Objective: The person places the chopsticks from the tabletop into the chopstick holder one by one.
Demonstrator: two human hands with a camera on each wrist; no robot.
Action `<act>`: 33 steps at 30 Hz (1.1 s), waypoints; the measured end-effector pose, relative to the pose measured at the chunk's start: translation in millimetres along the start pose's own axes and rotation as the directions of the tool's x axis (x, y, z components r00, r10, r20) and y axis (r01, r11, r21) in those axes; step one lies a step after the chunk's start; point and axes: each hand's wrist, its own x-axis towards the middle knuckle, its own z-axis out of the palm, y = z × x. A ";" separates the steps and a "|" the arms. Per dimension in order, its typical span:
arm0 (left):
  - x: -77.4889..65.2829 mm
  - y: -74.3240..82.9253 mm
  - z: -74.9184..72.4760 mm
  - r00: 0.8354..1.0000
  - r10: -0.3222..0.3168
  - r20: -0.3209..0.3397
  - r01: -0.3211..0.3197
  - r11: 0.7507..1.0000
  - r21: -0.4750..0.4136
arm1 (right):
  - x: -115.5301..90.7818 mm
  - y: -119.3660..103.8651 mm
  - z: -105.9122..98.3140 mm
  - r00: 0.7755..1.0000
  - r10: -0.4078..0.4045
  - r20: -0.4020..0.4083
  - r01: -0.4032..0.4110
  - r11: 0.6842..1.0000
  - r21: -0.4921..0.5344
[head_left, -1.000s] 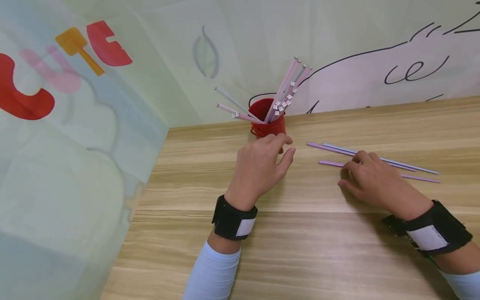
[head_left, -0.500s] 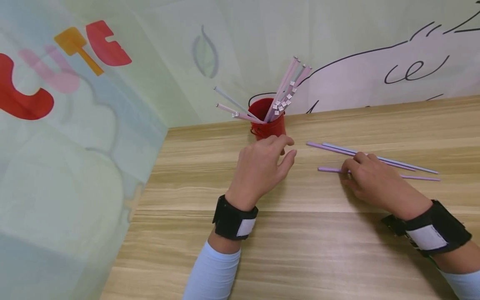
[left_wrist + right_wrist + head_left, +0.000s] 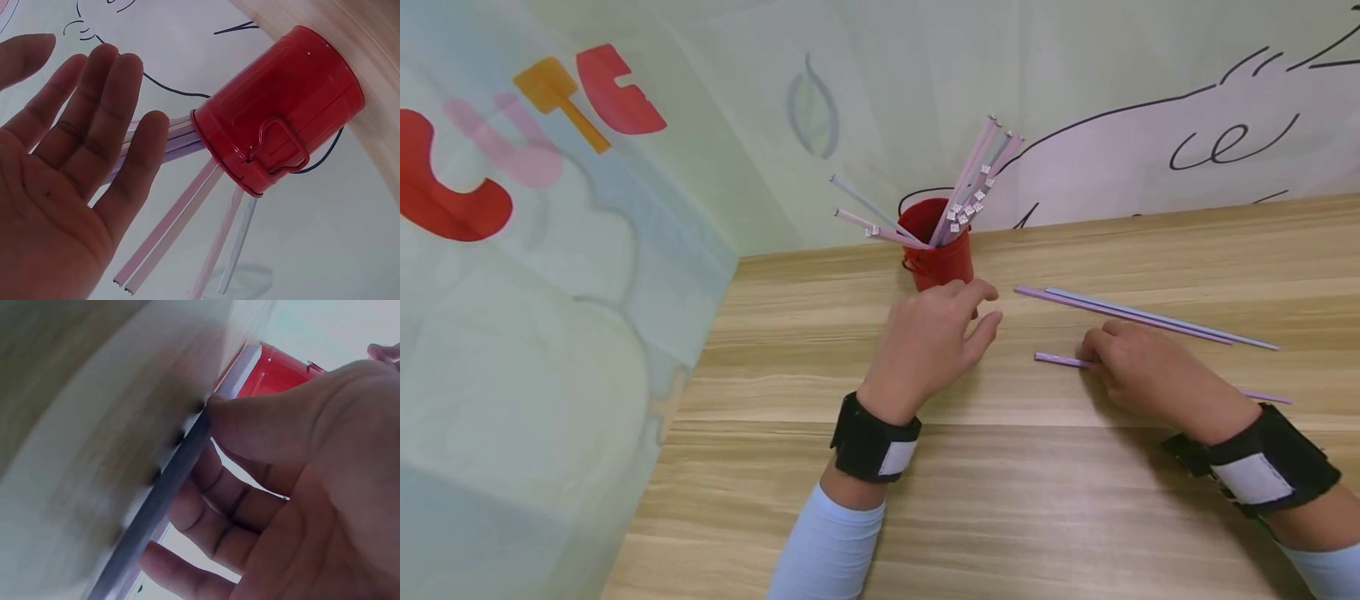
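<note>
My right hand [image 3: 1157, 379] pinches a purple chopstick [image 3: 1062, 360] between thumb and fingers, low over the wooden table; the hand hides its middle. In the right wrist view the chopstick [image 3: 159, 494] runs diagonally along the fingertips. My left hand [image 3: 928, 354] holds nothing, its fingers relaxed, just in front of a small red bucket [image 3: 946, 265]. The left wrist view shows that open palm [image 3: 50, 212] beside the bucket [image 3: 281, 106]. Several pink, purple and pale blue chopsticks [image 3: 966, 183] stand in the bucket, leaning left and right.
Behind my right hand, a purple chopstick [image 3: 1052, 296] and a light blue chopstick [image 3: 1195, 325] lie close together on the table [image 3: 1000, 500]. A printed wall covering [image 3: 880, 75] rises behind the bucket and along the left side.
My right hand has taken hold of the nearest purple chopstick and drawn it toward me, away from the other two. My left hand has shifted slightly right and nearer.
</note>
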 end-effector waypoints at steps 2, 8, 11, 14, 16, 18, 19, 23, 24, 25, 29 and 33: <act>0.0 1.0 0.7 1.000 0.006 0.019 -0.006 1.000 -0.005 | 0.1 -0.7 0.2 1.000 -0.004 0.010 0.004 1.000 0.004; 0.1 2.9 2.7 0.999 0.026 0.047 -0.025 0.999 -0.020 | -0.3 -3.8 -1.0 1.000 -0.008 0.027 0.007 0.998 0.056; -0.2 3.5 3.2 0.998 0.033 0.057 -0.032 0.999 -0.020 | 0.0 -6.0 -3.0 1.000 -0.018 0.022 0.016 0.995 0.103; -0.2 3.8 4.4 0.996 0.039 0.076 -0.037 0.999 -0.021 | 1.0 -9.3 -5.9 0.999 -0.035 0.017 0.033 0.990 0.139; -0.5 3.9 5.5 0.994 0.046 0.097 -0.044 0.999 -0.015 | 1.8 -12.0 -8.3 0.999 -0.049 0.011 0.046 0.986 0.162; -0.9 4.2 6.2 0.991 0.055 0.118 -0.055 0.998 -0.003 | 2.2 -14.7 -10.6 0.998 -0.067 -0.008 0.067 0.982 0.179; -1.2 4.4 6.5 0.990 0.062 0.126 -0.063 0.998 0.004 | 2.4 -16.1 -11.7 0.997 -0.076 -0.018 0.078 0.979 0.188; -2.0 5.1 6.9 0.987 0.088 0.134 -0.092 0.995 0.025 | 3.2 -21.4 -15.6 0.993 -0.100 -0.055 0.110 0.969 0.223; -2.1 5.2 6.6 0.987 0.091 0.132 -0.095 0.995 0.024 | 3.2 -22.9 -16.8 0.993 -0.099 -0.059 0.110 0.966 0.235; -2.0 5.3 6.4 0.987 0.094 0.129 -0.098 0.995 0.022 | 3.3 -24.4 -18.1 0.994 -0.096 -0.061 0.108 0.963 0.248; -1.2 4.9 4.6 0.987 0.095 0.129 -0.096 0.995 0.002 | 3.3 -29.6 -22.5 0.994 -0.082 -0.074 0.100 0.953 0.286; -0.3 4.6 2.0 0.986 0.099 0.134 -0.094 0.995 -0.039 | 2.8 -31.9 -23.7 0.989 -0.093 -0.111 0.123 0.946 0.300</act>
